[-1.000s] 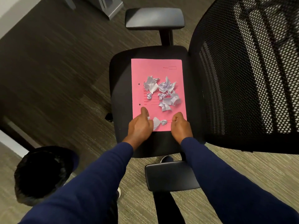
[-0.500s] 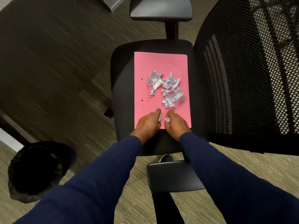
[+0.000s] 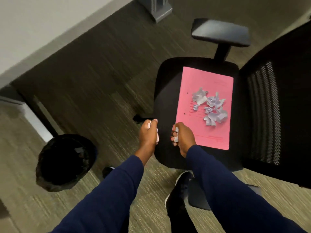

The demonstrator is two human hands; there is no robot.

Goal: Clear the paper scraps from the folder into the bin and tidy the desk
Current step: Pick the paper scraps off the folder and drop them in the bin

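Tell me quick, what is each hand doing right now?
Left hand: closed, holding a crumpled paper scrap.
Right hand: closed, holding small paper scraps.

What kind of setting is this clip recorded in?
Most likely an office: a mesh-backed swivel chair holding a pink folder, a lined waste bin on carpet flooring, and what looks like a desk edge above.

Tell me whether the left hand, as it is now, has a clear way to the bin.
Probably yes. The left hand, closed on a paper scrap, hangs over open floor beside the chair seat; nothing stands between it and the black-lined bin down to its left.
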